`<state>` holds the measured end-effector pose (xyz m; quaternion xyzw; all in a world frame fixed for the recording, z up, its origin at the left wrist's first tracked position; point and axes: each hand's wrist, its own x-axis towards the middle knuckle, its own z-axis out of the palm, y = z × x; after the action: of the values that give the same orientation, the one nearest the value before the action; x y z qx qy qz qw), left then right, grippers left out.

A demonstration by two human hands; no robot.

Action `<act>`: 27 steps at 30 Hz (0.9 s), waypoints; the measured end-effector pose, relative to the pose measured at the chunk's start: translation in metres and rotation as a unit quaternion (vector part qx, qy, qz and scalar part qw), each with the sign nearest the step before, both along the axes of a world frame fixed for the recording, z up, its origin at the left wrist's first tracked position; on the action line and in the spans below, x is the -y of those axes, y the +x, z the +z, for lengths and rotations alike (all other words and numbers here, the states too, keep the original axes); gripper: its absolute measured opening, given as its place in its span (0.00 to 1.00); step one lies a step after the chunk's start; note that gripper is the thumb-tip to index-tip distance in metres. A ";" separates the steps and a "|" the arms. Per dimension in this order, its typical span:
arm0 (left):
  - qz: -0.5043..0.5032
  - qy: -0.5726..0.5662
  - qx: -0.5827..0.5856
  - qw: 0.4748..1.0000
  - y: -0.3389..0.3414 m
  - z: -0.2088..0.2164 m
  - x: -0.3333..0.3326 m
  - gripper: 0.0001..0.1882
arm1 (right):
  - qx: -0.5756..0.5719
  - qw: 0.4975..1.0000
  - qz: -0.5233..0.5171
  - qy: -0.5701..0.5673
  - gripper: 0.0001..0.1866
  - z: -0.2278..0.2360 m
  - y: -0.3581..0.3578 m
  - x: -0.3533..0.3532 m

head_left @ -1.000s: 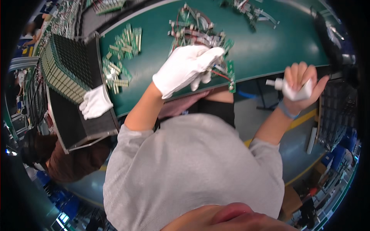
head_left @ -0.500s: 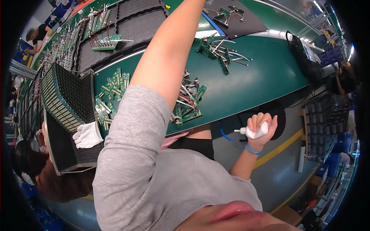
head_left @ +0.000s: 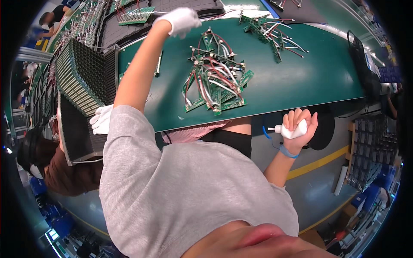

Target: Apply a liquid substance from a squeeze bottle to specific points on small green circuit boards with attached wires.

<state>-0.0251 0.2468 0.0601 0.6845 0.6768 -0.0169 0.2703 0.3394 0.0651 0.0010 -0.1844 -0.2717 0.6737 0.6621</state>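
My left hand (head_left: 182, 22), in a white glove, is above the far side of the green table, beside the black tray's edge. Its fingers look bunched and smeared; whether they hold anything does not show. Nearer to me lies a heap of green circuit boards (head_left: 215, 79) with red and white wires. Out past the table's front edge, my bare right hand (head_left: 303, 141) is wrapped round a white squeeze bottle (head_left: 297, 130) with its nozzle pointing left. Small loose boards (head_left: 158, 64) lie partly hidden behind my left forearm.
A second cluster of wired boards (head_left: 275, 34) lies on the green table (head_left: 318, 73) at the back right. A rack of stacked boards (head_left: 81, 81) stands at left, a white glove (head_left: 101, 120) on it. A black tray (head_left: 124, 30) holds wired boards. Another person in brown (head_left: 73, 172) is at left.
My left hand has come back into view from beyond the top edge, its arm swinging left and uncovering the board heap. My right hand still grips the bottle. The view has shifted somewhat.
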 end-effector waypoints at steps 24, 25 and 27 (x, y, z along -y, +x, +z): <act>0.083 0.500 0.407 0.760 0.004 0.036 0.081 0.10 | 0.091 0.995 0.045 0.011 0.24 0.038 -0.054 0.028; 0.121 0.434 0.481 0.752 0.009 0.045 0.092 0.12 | 0.091 0.995 0.046 0.011 0.24 0.040 -0.056 0.027; 0.099 0.396 0.541 0.735 0.005 0.040 0.096 0.13 | 0.093 0.994 0.053 0.018 0.24 0.044 -0.059 0.025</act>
<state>-0.0200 0.1503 0.1005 0.5525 0.4259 0.6526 0.2957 0.2804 0.0399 0.0449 -0.2194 -0.3537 0.6827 0.6006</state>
